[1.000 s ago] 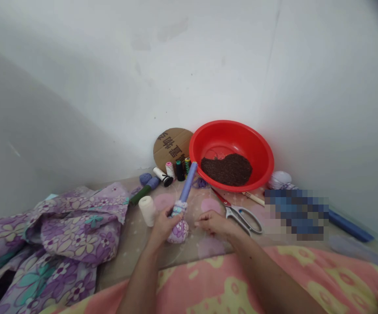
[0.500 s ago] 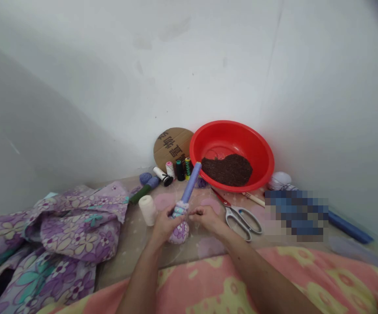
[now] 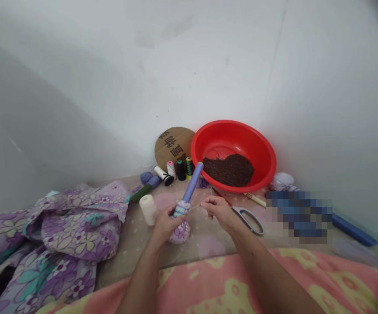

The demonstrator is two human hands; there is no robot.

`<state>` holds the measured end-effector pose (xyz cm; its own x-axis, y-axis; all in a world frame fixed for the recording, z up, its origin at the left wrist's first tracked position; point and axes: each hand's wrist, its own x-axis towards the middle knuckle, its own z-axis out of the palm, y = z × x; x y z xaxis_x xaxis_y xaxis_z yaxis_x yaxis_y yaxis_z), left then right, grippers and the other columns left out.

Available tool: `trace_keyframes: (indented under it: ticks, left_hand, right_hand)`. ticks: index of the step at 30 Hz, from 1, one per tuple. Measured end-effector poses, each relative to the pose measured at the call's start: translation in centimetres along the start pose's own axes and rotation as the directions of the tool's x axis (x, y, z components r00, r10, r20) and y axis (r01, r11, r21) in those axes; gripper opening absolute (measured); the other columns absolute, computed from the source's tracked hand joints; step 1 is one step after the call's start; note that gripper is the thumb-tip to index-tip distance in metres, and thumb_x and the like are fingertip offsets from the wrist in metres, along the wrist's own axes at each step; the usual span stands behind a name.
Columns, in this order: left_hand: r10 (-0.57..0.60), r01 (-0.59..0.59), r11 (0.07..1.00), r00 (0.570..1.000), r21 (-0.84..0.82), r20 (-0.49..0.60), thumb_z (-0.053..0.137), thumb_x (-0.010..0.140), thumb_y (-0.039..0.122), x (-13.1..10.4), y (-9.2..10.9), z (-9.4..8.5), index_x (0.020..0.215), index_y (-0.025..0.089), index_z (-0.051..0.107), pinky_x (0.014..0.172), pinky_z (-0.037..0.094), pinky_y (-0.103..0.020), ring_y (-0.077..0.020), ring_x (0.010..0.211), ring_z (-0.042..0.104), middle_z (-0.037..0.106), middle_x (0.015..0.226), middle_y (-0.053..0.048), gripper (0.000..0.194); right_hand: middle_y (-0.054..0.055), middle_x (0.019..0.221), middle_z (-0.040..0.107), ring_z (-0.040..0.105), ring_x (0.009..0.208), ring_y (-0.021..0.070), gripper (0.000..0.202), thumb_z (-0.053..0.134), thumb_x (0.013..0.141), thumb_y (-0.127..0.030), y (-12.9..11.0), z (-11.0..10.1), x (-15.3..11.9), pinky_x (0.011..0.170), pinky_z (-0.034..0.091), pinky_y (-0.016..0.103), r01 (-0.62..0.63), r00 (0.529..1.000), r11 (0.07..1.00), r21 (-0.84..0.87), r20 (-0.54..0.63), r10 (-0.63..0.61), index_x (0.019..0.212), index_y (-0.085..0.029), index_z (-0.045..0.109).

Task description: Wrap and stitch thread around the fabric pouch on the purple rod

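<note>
My left hand (image 3: 168, 222) is wrapped around the gathered neck of a floral fabric-headed stick (image 3: 181, 231). Its purple-wrapped handle (image 3: 193, 183) slants up and to the right toward the red basin. From the neck, a thin pale thread (image 3: 195, 206) runs to the right, pulled straight. Its far end is pinched between the fingertips of my right hand (image 3: 219, 211). A cone of white thread (image 3: 147, 209) stands just left of my left hand. Scissors (image 3: 248, 219) with red blades and grey handles lie partly hidden under my right hand.
A red basin (image 3: 267, 174) holding dark brown grains leans by the wall, with a round cardboard piece (image 3: 169, 146) behind. Several thread spools (image 3: 181, 170) stand near it. Purple floral cloth (image 3: 84, 231) is heaped at left. White yarn (image 3: 282, 179) and a blue item (image 3: 352, 229) lie at right.
My right hand has moved up and to the right, away from the stick's neck, drawing the thread out. It now covers more of the scissors. My left hand keeps its hold.
</note>
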<state>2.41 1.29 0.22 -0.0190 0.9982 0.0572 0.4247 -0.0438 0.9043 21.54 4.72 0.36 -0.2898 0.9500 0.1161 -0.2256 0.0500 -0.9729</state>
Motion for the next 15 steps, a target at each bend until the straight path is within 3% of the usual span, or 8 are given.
trace_keyframes:
  ticks: [10,15]
  left_hand:
    - [0.024,-0.024,0.999,1.000,0.027,-0.006,0.058,0.062,0.028,0.2,-0.3,0.0,0.100,0.015,0.058,0.075,0.045,-0.028,-0.0181,0.082,0.058,0.064,0.092,-0.007,0.040]
    - [0.004,-0.003,0.999,1.000,0.043,-0.027,0.058,0.062,0.028,-0.1,0.0,0.0,0.102,0.014,0.058,0.077,0.045,-0.030,-0.0187,0.084,0.058,0.064,0.094,-0.006,0.043]
  right_hand:
    - [-0.006,0.046,0.042,0.035,0.040,0.0063,0.019,0.060,0.065,-0.032,-0.4,-0.3,0.2,0.039,0.027,0.019,0.129,0.986,0.969,-0.209,-0.081,-0.148,0.059,-0.015,0.054]
    - [-0.005,0.049,0.043,0.037,0.045,0.0075,0.020,0.057,0.068,-0.032,-1.2,-0.4,0.1,0.044,0.029,0.020,0.272,0.904,0.895,-0.352,-0.226,-0.364,0.058,-0.015,0.054]
